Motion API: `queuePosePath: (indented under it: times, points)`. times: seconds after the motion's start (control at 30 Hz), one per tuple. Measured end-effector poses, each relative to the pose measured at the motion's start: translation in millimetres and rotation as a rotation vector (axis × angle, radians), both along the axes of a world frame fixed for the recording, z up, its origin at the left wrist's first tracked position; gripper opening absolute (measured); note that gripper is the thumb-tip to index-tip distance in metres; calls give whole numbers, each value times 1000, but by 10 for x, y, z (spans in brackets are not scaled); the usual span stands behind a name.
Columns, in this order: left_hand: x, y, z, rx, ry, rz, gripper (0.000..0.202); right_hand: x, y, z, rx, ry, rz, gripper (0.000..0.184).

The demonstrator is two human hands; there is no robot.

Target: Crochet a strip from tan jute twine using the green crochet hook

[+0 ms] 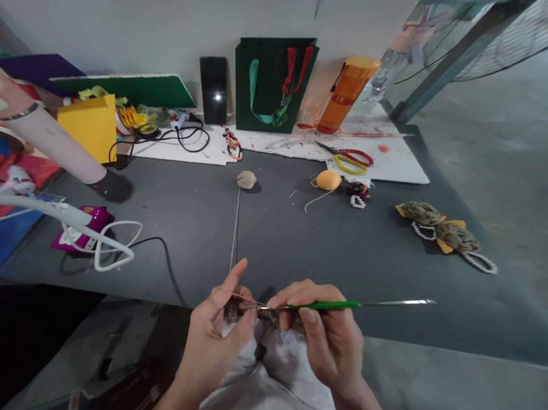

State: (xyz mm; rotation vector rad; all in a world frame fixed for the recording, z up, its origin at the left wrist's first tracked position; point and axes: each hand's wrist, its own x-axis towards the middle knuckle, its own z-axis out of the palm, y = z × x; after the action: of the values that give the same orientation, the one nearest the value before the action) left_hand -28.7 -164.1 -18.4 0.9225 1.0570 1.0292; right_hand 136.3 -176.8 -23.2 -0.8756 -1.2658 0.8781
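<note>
My right hand (331, 334) grips a crochet hook (338, 304) by its green handle, and one metal end sticks out to the right. The hook's other end reaches across to my left fingertips. My left hand (219, 332) pinches a small brownish crochet piece (236, 310), with the index finger raised. A thin strand of yarn (235, 229) runs from that finger up to a beige yarn ball (246, 180) on the table. My fingers partly cover the piece, so its shape is hard to make out.
On the grey table (191, 216) lie an orange yarn ball (328, 180), scissors (350, 159) and a braided grey-green piece (440, 224) at right. A phone (214, 90), a dark green bag (273, 84) and an orange bottle (348, 94) stand behind. A white lamp arm (37, 204) crosses the left.
</note>
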Motion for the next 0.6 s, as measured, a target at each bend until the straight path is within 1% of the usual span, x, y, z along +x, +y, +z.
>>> queuePosePath:
  times: [0.2, 0.33, 0.43, 0.5, 0.53, 0.6]
  points:
    - [-9, -24, -15, 114, 162, 22, 60, 62, -75, -56, 130, -276, -46, 19]
    - [-12, -18, -13, 165, 197, 39, 59, 83, -114, -27, 186, -451, -90, 19]
    - [3, -28, 9, 175, 201, 64, 59, 70, -119, 3, 242, -622, -133, 22]
    - [27, -35, 36, 154, 160, 97, 57, 50, -105, 3, 281, -690, -124, 27]
    - [42, -34, 51, 120, 109, 119, 57, 38, -93, -4, 299, -689, -113, 30]
    - [72, -24, 85, -6, -62, 151, 61, 14, -63, -25, 341, -632, -106, 34]
